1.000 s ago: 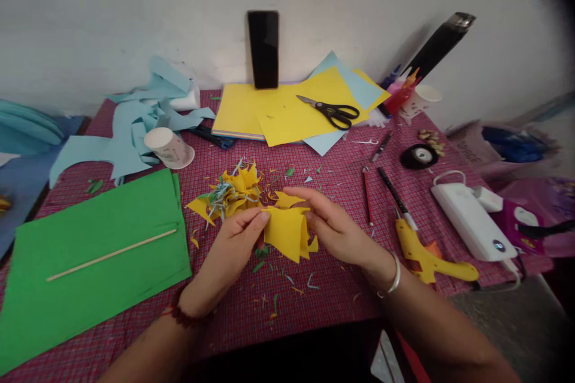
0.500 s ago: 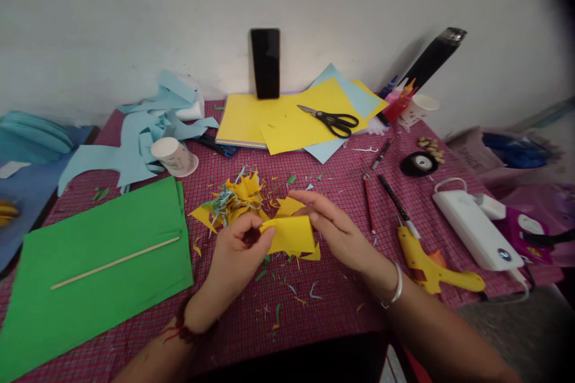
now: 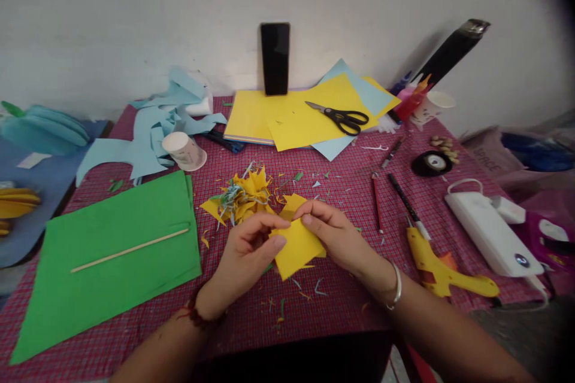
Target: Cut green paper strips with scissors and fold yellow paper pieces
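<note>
Both hands hold a small folded piece of yellow paper (image 3: pixel 297 245) just above the red checked tablecloth (image 3: pixel 341 191). My left hand (image 3: pixel 245 254) pinches its left edge between thumb and fingers. My right hand (image 3: pixel 335 236) grips its upper right side, fingers curled over the top. Just behind the hands lies a heap of yellow cuttings (image 3: pixel 242 197) mixed with blue and green shreds.
A green sheet (image 3: pixel 103 263) with a thin wooden stick (image 3: pixel 130 249) lies at the left. A paper cup (image 3: pixel 184 151) and blue paper scraps (image 3: pixel 148 131) sit behind it. Yellow sheets (image 3: pixel 287 119) with scissors (image 3: pixel 344 116), a phone (image 3: pixel 275 58), a yellow glue gun (image 3: pixel 442 272), pens and a white power bank (image 3: pixel 492 233) lie right.
The yellow piece has been turned and folded between my fingers, and both hands have closed in around it. The camera has shifted slightly, moving the scene rightward.
</note>
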The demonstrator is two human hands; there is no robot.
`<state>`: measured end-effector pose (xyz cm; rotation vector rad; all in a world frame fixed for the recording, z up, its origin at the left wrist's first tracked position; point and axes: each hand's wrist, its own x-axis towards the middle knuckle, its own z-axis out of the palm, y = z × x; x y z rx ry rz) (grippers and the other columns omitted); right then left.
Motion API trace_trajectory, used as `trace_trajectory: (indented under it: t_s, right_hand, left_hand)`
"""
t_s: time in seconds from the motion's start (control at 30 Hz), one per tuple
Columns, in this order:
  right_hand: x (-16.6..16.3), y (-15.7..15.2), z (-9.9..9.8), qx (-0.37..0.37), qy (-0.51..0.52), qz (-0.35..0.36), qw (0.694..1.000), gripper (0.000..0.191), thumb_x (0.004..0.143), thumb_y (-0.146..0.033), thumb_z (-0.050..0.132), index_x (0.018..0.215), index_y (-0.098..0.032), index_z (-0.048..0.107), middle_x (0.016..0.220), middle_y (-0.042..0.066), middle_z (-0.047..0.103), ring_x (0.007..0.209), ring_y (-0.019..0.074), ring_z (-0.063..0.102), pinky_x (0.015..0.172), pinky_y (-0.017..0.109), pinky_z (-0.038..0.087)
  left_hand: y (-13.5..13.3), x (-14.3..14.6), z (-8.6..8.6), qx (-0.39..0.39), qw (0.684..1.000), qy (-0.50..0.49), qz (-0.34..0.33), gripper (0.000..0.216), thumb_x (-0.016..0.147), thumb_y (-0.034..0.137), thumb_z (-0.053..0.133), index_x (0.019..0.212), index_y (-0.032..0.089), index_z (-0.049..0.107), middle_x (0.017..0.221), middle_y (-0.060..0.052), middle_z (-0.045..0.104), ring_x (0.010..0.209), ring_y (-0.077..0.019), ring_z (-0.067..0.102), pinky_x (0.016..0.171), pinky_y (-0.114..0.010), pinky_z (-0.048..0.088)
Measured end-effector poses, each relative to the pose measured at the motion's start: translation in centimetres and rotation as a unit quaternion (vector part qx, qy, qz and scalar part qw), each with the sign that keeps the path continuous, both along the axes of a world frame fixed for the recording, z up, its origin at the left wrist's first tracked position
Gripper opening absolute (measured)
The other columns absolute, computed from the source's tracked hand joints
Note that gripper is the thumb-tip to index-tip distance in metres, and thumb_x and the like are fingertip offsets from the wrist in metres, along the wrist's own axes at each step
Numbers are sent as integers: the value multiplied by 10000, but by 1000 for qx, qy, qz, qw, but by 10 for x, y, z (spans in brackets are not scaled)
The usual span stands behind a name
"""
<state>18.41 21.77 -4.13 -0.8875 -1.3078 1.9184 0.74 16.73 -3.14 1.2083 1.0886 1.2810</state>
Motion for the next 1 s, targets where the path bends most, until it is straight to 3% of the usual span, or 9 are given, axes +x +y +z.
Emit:
trace_trajectory:
  t_s: [0.13,0.23,0.5,0.63,0.73,0.83,1.0]
  right_hand:
    - [-1,-2,-2,-61,51,20,997,194,862,-383,645,861,-191,620,696,-30,540,562,80,483,508,198,358]
    - [0,-3,-4,-71,70,32,994,162,868,-354,656,856,-193,637,683,-37,538,553,65,476,507,183,353]
    - [8,-3,-4,-50,7,8,999,175,874,-395,643,905,-223,629,756,-21,567,610,89,524,536,195,407]
    - [9,-4,-2,17,-36,7,999,194,875,-418,624,910,-228,611,749,-10,578,591,110,522,507,220,410]
    - [7,-5,1,122,-93,-28,988,180,876,-398,618,869,-219,600,698,-13,558,552,106,490,474,222,386]
    - [3,-9,3,222,-134,-72,963,151,868,-363,623,842,-218,590,642,-21,530,514,104,457,440,226,359]
    - [-2,-14,4,273,-140,-74,949,112,889,-327,587,852,-222,579,647,-21,543,513,112,486,451,245,384]
  left_hand:
    - [-4,-6,-3,5,992,-98,-74,205,782,383,712,948,262,713,739,0,648,553,-96,573,505,-206,480]
    - [-5,-5,-1,-24,985,-138,-103,180,778,352,723,935,264,715,758,4,642,495,-78,566,436,-189,473]
    - [0,-5,10,-60,990,-106,-76,170,750,339,738,795,184,686,643,18,604,419,-54,510,383,-169,432]
    - [0,-3,13,-26,998,-36,-46,94,798,272,664,839,188,675,678,14,636,499,-82,548,469,-209,467]
    - [1,-1,14,58,995,83,9,105,819,182,598,888,177,677,760,-6,671,621,-101,577,570,-226,468]
    - [3,-3,18,111,975,186,46,161,834,135,544,926,169,673,709,11,637,616,-101,543,574,-227,430]
    - [2,-17,30,97,952,291,-9,168,856,192,547,970,152,663,652,35,573,570,-99,484,523,-225,366]
